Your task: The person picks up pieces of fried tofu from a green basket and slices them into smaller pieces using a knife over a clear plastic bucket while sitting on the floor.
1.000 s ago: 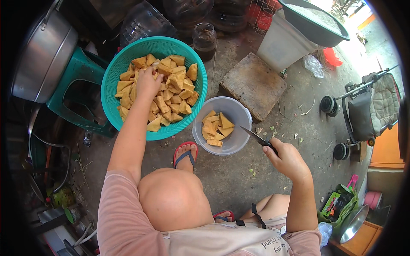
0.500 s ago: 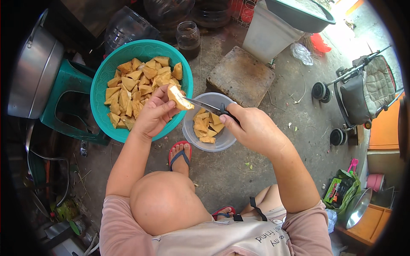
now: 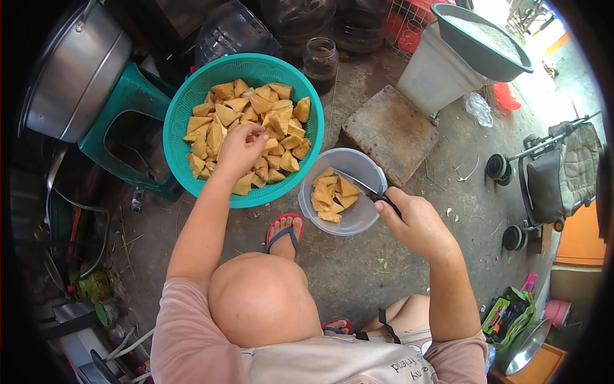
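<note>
Above the green plastic colander [image 3: 171, 137], my left hand [image 3: 244, 148] is closed, with its fingers bent together at the fried tofu pieces [image 3: 227, 115]. Whatever those fingers may hold is hidden. My right hand [image 3: 419, 224] grips a knife [image 3: 391, 202] by its black handle. The blade points left and away from me, over the clear plastic bowl [image 3: 366, 221]. Several cut tofu pieces [image 3: 334, 195] lie in that bowl, left of the blade. Golden, mostly triangular tofu fills the colander.
A low wooden stool [image 3: 393, 131] stands behind the bowl. Left of the colander, a green plastic stool [image 3: 105, 144] bears a large metal pot [image 3: 77, 77]. A jar [image 3: 321, 64] of dark liquid is behind the colander. A stroller [image 3: 556, 173] stands at the right.
My left hand has moved back over the colander; the white-cut tofu piece it held no longer shows in it. The knife has come away from that piece, down and right over the bowl.
</note>
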Available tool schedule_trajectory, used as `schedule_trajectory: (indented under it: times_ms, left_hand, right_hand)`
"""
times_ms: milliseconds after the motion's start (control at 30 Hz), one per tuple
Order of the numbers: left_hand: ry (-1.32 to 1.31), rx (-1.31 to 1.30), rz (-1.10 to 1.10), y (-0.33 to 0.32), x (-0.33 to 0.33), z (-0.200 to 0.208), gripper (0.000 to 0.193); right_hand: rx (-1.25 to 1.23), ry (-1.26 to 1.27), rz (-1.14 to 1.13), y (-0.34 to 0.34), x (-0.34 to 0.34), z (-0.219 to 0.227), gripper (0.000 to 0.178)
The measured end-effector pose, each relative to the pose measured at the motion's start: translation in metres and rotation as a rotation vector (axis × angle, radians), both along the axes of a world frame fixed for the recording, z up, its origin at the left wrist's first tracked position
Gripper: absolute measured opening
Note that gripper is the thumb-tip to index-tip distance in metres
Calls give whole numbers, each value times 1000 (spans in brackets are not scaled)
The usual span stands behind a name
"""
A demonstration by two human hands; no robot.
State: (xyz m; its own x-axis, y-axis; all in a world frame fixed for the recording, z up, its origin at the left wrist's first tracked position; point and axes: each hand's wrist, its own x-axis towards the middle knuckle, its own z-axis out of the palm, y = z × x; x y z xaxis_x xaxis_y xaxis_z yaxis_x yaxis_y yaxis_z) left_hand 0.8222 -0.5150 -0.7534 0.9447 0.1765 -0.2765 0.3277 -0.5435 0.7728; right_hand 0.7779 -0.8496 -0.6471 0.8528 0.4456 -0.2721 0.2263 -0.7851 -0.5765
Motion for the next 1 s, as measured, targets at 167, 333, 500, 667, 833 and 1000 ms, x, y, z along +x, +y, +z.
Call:
schedule_trajectory:
  times_ms: [167,333,500,667,833,1000]
  left_hand:
    - [-674,652,-88,25,58,-30,28]
    - [-563,651,-154,31,87,-41,25]
    - [-492,-555,436,15,76,-24,27]
    - [-354,-997,205,5,27,-4,41]
    - [-54,-1050,-133,-50,-15,21,44]
    - [-19,-1109,-290,-70,-33,19,36]
  right_hand:
    - [-46,68,-7,-8,-8,-11,31]
    - [1,40,-23,-16,-10,-8,31]
    - [90,73,-116,-31,-9,0,31]
    - [131,78,-121,-25,-3,1,31]
    - [149,38,-44,-17,0,8,31]
    - [23,-52,54,-4,1,10,28]
